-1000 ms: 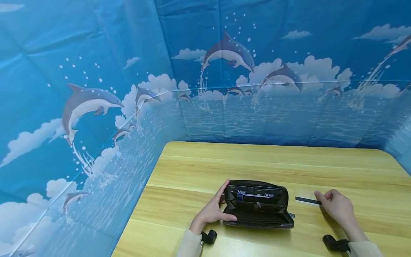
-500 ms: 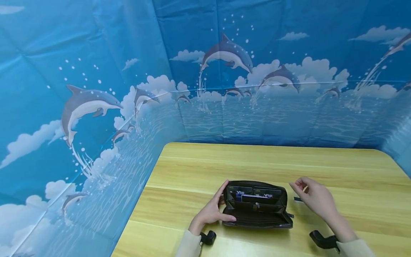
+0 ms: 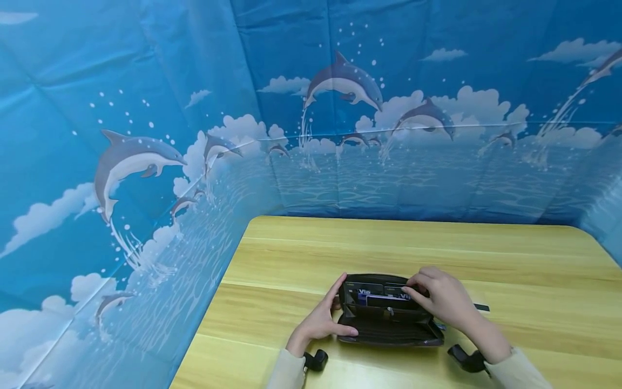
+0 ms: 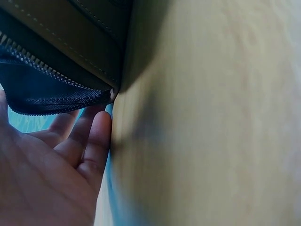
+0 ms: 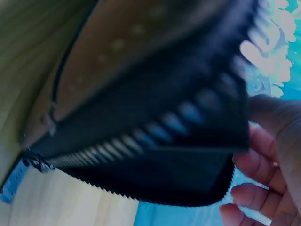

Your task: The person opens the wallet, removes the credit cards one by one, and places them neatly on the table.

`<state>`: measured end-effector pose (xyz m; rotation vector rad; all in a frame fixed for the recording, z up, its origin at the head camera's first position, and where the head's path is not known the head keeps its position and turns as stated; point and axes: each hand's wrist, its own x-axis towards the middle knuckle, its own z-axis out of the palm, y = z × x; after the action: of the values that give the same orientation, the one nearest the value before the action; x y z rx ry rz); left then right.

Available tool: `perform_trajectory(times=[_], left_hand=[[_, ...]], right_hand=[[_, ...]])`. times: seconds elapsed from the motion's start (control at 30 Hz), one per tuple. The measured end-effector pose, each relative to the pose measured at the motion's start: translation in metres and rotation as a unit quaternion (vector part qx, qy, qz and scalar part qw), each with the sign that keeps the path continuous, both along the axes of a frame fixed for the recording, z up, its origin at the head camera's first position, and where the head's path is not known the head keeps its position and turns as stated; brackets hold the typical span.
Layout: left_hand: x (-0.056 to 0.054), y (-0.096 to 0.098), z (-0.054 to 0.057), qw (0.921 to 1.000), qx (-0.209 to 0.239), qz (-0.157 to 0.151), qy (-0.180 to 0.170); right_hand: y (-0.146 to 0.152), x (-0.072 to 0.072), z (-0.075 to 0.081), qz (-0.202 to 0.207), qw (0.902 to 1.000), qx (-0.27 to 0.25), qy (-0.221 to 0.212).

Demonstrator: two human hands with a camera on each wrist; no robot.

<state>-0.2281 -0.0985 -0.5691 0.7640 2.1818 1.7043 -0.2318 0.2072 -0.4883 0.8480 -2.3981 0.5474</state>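
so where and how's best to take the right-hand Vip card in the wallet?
Probably pinch its exposed top edge, front to back, coming from above. The Vip card leans in the open wallet's back half, upper strip showing, lower part hidden. How tightly it sits, I can't tell.

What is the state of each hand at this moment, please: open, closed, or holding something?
Left hand: holding the wallet.
Right hand: at the cards; whether it pinches one cannot be told.
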Motion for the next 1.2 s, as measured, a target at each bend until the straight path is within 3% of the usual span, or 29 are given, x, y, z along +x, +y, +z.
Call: perform_trajectory(times=[0.37, 0.7, 1.2], left_hand=[[-0.0004, -0.0008, -0.0008, 0.9999, 0.008, -0.003, 0.006], [-0.0003, 0.0011, 0.001, 0.9997, -0.009, 0.011, 0.021], [-0.0004, 0.0, -0.0022, 0.9996, -0.019, 0.01, 0.015]], right_hand=[[0.0007, -0.0009, -0.0034, -0.027, 0.9996, 0.009, 0.006], [0.0033, -0.0007, 0.0006, -0.027, 0.9963, 0.056, 0.059], [-0.0007, -0.0029, 0.0056, -0.043, 0.9939, 0.092, 0.043]])
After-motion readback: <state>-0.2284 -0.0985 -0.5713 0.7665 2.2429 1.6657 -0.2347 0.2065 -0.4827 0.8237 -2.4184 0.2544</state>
